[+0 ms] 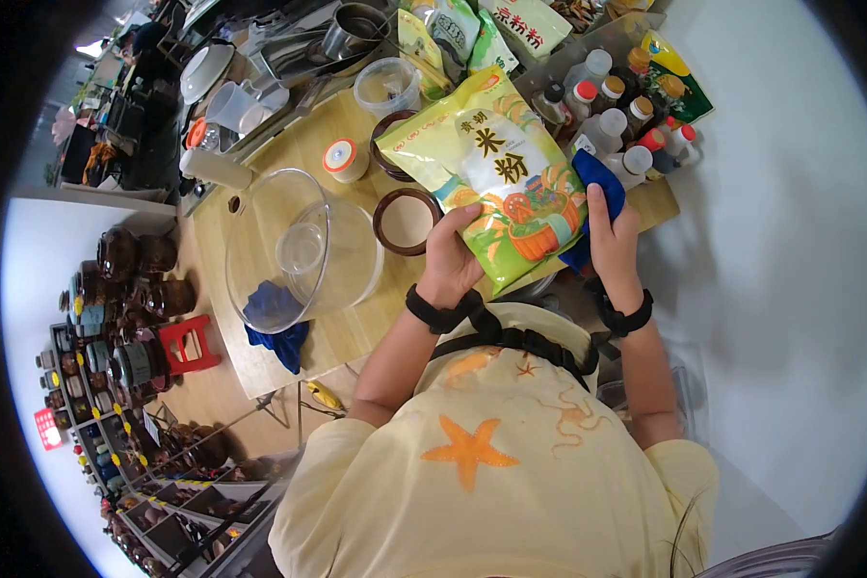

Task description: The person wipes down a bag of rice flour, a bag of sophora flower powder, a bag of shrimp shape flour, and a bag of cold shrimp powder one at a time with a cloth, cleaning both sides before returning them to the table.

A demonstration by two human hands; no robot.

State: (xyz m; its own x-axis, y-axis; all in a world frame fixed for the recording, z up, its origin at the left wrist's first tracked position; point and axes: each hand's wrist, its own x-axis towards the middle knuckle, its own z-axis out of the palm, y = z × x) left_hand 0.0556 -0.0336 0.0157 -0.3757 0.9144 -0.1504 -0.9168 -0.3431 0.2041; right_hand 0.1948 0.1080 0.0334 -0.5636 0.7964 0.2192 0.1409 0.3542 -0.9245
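Observation:
A yellow-green bag of rice flour [486, 144], printed with large characters and a picture of a basket, is held up over the table. My left hand [453, 249] grips its lower left edge, the thumb lying on the front. On the other side, my right hand [615, 231] holds a dark blue cloth [597, 176] against the bag's right edge. The fingers behind the bag and cloth are partly hidden. Left of my left hand is an open round container with a brown rim [382, 229]. A second brown rim [383, 144] shows partly behind the bag.
Large clear bowls [358, 291] stand on the wooden table [342, 352], beside another blue cloth [277, 339]. An orange-lidded jar [344, 161] and a clear plastic tub [387, 85] are farther back. Several bottles [609, 127] crowd the right, near a white wall [790, 241].

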